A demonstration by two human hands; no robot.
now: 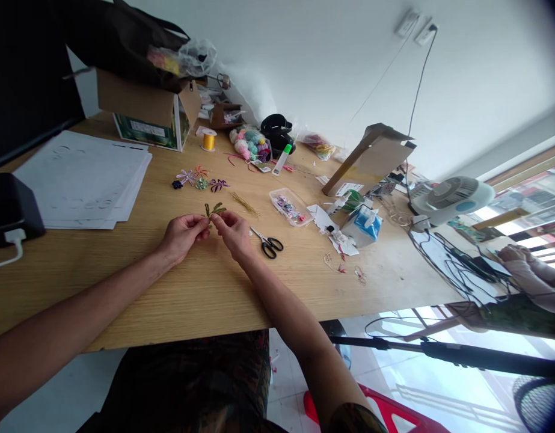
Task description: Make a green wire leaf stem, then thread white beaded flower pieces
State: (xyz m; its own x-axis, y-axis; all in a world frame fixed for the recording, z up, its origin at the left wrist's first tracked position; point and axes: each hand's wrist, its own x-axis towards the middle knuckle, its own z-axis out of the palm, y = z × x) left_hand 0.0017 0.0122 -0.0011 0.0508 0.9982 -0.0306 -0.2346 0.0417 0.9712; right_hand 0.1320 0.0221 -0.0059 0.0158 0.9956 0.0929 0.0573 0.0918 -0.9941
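In the head camera view, the person's left hand [182, 236] and right hand [232, 233] sit close together over a light wood-grain table [124, 288]. Both are narrowly closed, and their fingertips meet on a small green wire sprig [215, 208] with thin leaf-like loops, which rises just above the hands near the middle of the table. It is held between both hands, and the fingers hide its lower end.

Clock directions here start from the hands, with twelve at the far side of the table. Just beside the right hand, at four o'clock, lie black-handled steel scissors [268, 245], their blades pointing toward the sprig. A thin bundle of loose golden strands [243, 203] lies at two o'clock, and a clear plastic tray of small beads [288, 206] sits at three o'clock. Near twelve o'clock is a row of small purple, orange and green wire flowers [200, 178], with a yellow thread spool [208, 139] beyond them. Pastel yarn balls in a clear bag [250, 143] sit at one o'clock. A stack of white paper sheets [83, 180] lies at nine o'clock. A blue-and-white tissue box [362, 225] stands at three o'clock, and further along, another person's hands [516, 255] show at the far right edge, too distant to tell what they hold.
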